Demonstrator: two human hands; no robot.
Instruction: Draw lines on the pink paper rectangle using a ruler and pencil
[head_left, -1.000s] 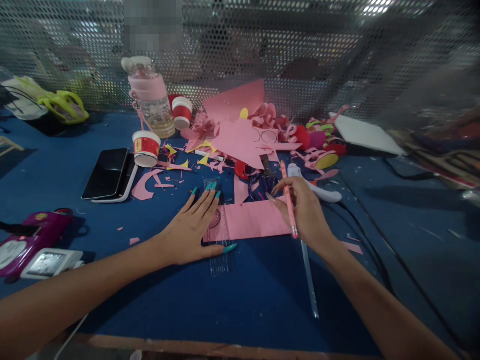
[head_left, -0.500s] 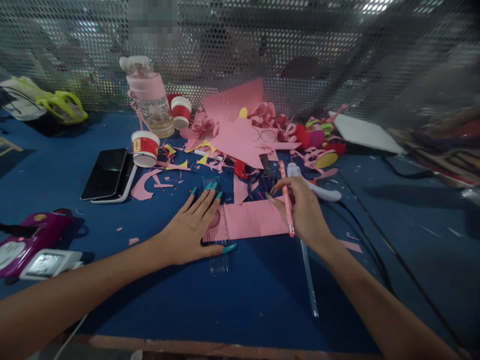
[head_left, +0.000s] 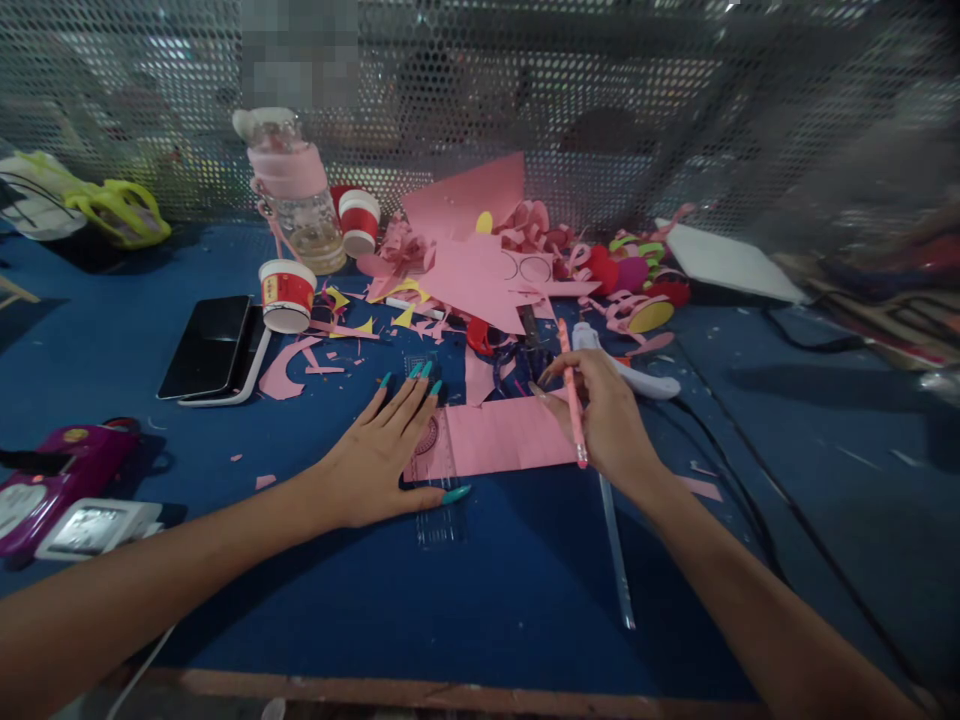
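My left hand [head_left: 382, 450] lies flat with its fingers spread, pressing on a clear plastic ruler [head_left: 442, 525]. The ruler crosses the left end of a pink paper strip [head_left: 510, 438], and a round stencil shape shows through it. My right hand [head_left: 600, 410] pinches an orange-pink pencil [head_left: 571, 400], its eraser end pointing towards me. That hand rests by the right end of the strip. Just beyond the strip sit dark-handled scissors [head_left: 517, 365], partly hidden. A white glue gun [head_left: 637, 375] lies beside my right hand, and a clear glue stick [head_left: 619, 560] reaches out below it.
Pink paper sheets and scraps [head_left: 472, 275] are heaped at the back against a perforated metal screen [head_left: 465, 100]. To the left stand a water bottle [head_left: 296, 200], a paper cup [head_left: 287, 298] and a phone [head_left: 206, 345]. A black cord [head_left: 739, 490] runs along the right.
Both hands, the ruler and the pencil hold nearly the same positions on the table. The whole view has shifted slightly.
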